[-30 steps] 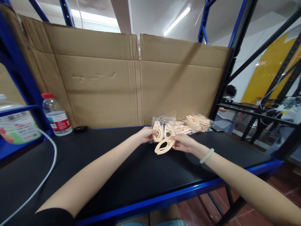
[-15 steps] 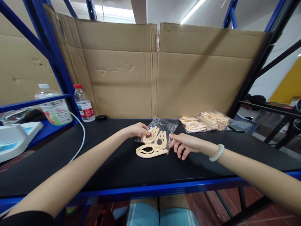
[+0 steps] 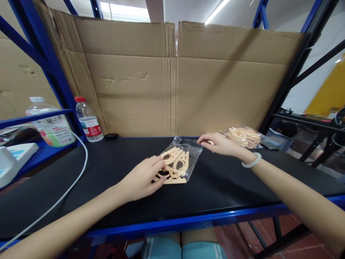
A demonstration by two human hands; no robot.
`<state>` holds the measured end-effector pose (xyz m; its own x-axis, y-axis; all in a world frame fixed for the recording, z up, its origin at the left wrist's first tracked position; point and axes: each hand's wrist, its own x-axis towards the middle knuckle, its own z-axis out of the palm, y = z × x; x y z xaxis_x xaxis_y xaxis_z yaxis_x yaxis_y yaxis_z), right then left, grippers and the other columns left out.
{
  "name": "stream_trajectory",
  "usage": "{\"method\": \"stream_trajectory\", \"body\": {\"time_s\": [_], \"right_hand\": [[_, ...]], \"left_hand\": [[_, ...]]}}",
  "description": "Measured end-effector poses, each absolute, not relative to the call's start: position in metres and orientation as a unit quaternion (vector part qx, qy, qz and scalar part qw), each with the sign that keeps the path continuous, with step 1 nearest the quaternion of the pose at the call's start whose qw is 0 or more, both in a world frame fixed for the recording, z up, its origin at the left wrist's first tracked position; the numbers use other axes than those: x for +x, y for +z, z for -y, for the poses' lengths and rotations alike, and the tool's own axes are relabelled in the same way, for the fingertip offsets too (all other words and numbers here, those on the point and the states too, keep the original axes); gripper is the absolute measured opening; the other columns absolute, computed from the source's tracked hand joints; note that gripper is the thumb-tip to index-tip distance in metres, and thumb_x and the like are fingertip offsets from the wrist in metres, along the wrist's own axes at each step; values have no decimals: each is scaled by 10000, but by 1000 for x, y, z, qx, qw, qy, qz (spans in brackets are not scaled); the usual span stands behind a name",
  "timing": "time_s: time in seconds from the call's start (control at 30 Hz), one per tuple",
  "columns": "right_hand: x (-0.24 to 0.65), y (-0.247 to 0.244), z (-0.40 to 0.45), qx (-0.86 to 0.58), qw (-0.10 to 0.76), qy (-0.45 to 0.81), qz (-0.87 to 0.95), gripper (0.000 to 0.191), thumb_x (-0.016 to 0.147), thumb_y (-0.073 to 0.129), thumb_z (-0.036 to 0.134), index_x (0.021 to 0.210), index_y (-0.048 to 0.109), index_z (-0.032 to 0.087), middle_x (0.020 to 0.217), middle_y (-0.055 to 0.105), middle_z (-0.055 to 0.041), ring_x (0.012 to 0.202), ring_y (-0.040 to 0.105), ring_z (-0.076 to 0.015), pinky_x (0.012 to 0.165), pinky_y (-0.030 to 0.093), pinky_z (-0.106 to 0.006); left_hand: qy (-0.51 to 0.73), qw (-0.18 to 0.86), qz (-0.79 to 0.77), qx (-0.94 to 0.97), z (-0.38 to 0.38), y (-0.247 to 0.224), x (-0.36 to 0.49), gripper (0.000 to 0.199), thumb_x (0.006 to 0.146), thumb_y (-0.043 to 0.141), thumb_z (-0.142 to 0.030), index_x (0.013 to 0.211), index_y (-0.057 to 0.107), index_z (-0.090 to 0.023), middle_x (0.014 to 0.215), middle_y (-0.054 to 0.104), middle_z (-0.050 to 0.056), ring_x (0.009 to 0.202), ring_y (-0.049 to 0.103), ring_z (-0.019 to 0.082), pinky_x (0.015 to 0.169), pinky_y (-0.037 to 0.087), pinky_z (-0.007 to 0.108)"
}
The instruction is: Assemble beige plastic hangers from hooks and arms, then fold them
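Note:
Cream plastic hangers [image 3: 180, 162] lie partly inside a clear plastic bag [image 3: 194, 153] at the middle of the black table. My left hand [image 3: 147, 176] is closed on the hangers at their left end, by the bag's near left side. My right hand [image 3: 217, 144] is at the bag's upper right corner, fingers bent together and seeming to pinch the film. Behind my right hand, a second clear bag of hangers [image 3: 244, 137] rests at the back right; the loose hangers beside it are mostly hidden by that hand.
A red-capped bottle [image 3: 90, 122], a large white-capped bottle [image 3: 54, 126] and a white cable [image 3: 85, 158] are at the left. Cardboard [image 3: 134, 79] walls the back of the black table [image 3: 205, 194]. A phone [image 3: 270, 145] lies at the right.
My left hand has come nearer and down over the hangers. My right hand has moved up to the bag's far right corner. The hangers now sit more under the film.

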<state>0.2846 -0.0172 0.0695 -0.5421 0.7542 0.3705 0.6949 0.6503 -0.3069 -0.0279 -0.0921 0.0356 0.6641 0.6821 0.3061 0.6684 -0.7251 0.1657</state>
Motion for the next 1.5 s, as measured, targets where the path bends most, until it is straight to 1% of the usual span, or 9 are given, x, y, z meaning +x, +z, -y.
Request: {"method": "stream_trajectory", "body": {"time_s": [0.1, 0.2, 0.33, 0.57, 0.8, 0.93, 1.07, 1.37, 1.5], "right_hand": [[277, 50, -2, -391, 228, 49, 890, 300, 867, 445, 124, 1042, 675, 203, 1070, 700, -65, 978, 639, -197, 916, 463, -342], [275, 36, -16, -382, 213, 60, 897, 303, 859, 436, 104, 993, 693, 191, 1003, 717, -66, 912, 654, -197, 884, 483, -350], [278, 30, -22, -358, 188, 73, 912, 289, 865, 436, 112, 957, 701, 179, 889, 724, -54, 776, 659, -176, 760, 518, -315], [281, 26, -11, -307, 200, 32, 930, 290, 859, 461, 105, 940, 724, 200, 1113, 653, -101, 1059, 584, -234, 963, 458, -441], [277, 27, -14, -274, 206, 41, 939, 417, 793, 413, -9, 922, 738, 217, 1010, 721, -41, 1133, 533, -217, 969, 479, -410], [266, 28, -12, -262, 193, 57, 944, 450, 770, 416, -28, 930, 747, 230, 996, 732, -25, 1117, 538, -217, 953, 488, -399], [256, 25, -14, -249, 173, 71, 950, 422, 786, 442, -15, 932, 753, 230, 1015, 736, -25, 1141, 528, -228, 968, 478, -407], [262, 13, -21, -245, 154, 72, 955, 460, 789, 421, -31, 992, 739, 232, 1094, 719, 2, 1176, 528, -213, 1030, 441, -402], [277, 12, -13, -263, 169, 54, 948, 420, 824, 413, 6, 1008, 724, 220, 1054, 711, -50, 1123, 561, -221, 991, 459, -422]], "left_hand": [[120, 68, -306, 942, 101, 34, -47, 215, 930, 457, -230, 1128, 540, -225, 1237, 564, 75, 1157, 521, 217, 998, 425, 356], [115, 79, -314, 939, 104, 31, -67, 195, 950, 449, -214, 1107, 564, -232, 1275, 560, 67, 1237, 482, 216, 1060, 389, 364], [137, 99, -324, 931, 100, 26, -87, 186, 963, 426, -193, 1075, 571, -223, 1258, 560, 74, 1224, 490, 210, 1049, 406, 360], [135, 131, -334, 923, 95, 35, -88, 166, 893, 487, -133, 1026, 553, -206, 1102, 565, 68, 1041, 544, 204, 923, 460, 332], [96, 136, -354, 920, 104, 49, -84, 307, 744, 456, 31, 920, 565, -197, 963, 549, 31, 931, 535, 185, 853, 460, 295], [120, 135, -351, 919, 106, 41, -83, 387, 688, 417, 76, 920, 567, -196, 1024, 537, 35, 983, 524, 185, 883, 456, 288], [141, 138, -333, 922, 103, 34, -80, 387, 654, 363, 116, 816, 547, -183, 1080, 519, 42, 1034, 514, 174, 905, 451, 263], [133, 123, -342, 922, 102, 34, -91, 319, 748, 379, 77, 797, 565, -178, 1139, 506, 55, 1058, 520, 171, 895, 457, 250], [118, 113, -387, 907, 102, 37, -110, 284, 768, 399, 28, 821, 578, -185, 1190, 506, 57, 1097, 519, 183, 938, 446, 272]]}}
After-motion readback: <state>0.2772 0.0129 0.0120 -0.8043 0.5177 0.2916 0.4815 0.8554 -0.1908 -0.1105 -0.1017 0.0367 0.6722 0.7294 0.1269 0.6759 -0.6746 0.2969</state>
